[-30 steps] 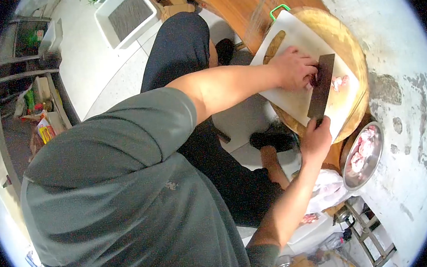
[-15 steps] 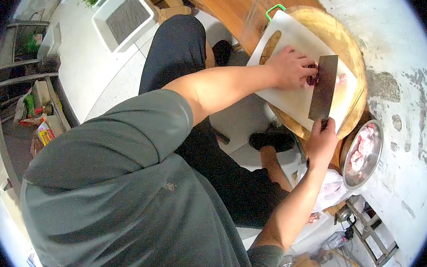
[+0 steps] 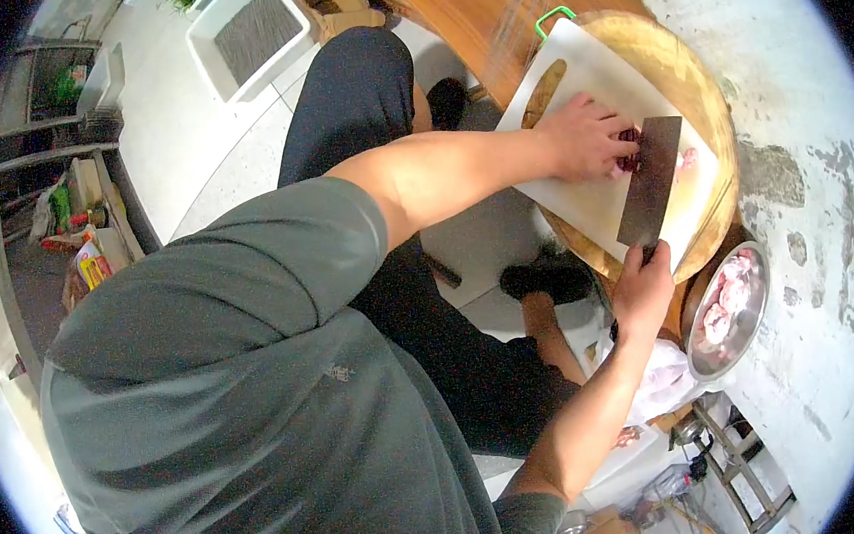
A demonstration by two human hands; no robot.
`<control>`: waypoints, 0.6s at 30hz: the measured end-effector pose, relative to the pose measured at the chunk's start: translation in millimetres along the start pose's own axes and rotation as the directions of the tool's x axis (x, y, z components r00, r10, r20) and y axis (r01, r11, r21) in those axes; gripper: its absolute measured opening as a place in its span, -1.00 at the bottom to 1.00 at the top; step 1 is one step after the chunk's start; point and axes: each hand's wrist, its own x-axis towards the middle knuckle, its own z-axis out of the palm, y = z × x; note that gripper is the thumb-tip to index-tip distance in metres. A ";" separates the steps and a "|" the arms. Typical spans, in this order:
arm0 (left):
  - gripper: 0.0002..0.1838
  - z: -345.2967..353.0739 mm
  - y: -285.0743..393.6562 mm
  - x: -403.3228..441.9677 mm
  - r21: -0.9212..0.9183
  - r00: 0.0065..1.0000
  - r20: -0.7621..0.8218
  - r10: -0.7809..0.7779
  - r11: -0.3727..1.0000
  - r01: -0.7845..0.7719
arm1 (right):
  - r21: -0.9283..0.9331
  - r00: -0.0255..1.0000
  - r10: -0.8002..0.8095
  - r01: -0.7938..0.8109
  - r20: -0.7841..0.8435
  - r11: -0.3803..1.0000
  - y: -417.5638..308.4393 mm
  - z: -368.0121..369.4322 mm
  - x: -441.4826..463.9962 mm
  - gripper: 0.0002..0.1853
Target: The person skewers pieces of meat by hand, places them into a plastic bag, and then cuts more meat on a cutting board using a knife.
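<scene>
My left hand (image 3: pixel 586 141) rests on the white cutting board (image 3: pixel 553 56), its fingers curled over a dark red piece of meat (image 3: pixel 629 151). Most of that piece is hidden by the fingers and the blade. In my right hand (image 3: pixel 645 290) is the handle of a cleaver (image 3: pixel 652 179). Its broad dark blade stands over the board, close beside the fingertips of my left hand. Small pink meat bits (image 3: pixel 688 161) lie on the board past the blade. Whether the edge touches the meat cannot be seen.
Under the board is a round wooden block (image 3: pixel 712 94), on a brown wooden table (image 3: pixel 456 4). A steel bowl (image 3: pixel 758 313) with pale pink meat pieces (image 3: pixel 723 309) stands near the wall, beside a white plastic bag (image 3: pixel 664 377). A white tub (image 3: pixel 307 37) sits on the floor.
Almost nothing differs. The whole view has shifted slightly, and the cleaver blade has moved down a little in the picture. Both hands keep their grips.
</scene>
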 end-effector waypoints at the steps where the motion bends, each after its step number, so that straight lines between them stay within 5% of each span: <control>1: -0.56 -2.4 0.1 0.8 -0.011 0.999 0.051 -0.004 1.000 0.004 | -0.011 1.000 -0.002 0.002 0.006 1.000 -0.4 1.1 1.1 -0.72; 5: -0.55 -3.5 -0.2 1.3 -0.010 0.998 0.065 -0.010 1.000 0.011 | -0.080 0.996 -0.089 0.088 -0.009 0.993 1.2 4.0 9.2 -0.77; 18: -0.51 2.3 -2.5 0.2 -0.025 1.000 0.000 -0.002 1.000 0.002 | -0.108 0.998 -0.004 0.010 0.055 0.994 -0.3 -2.7 10.4 -0.70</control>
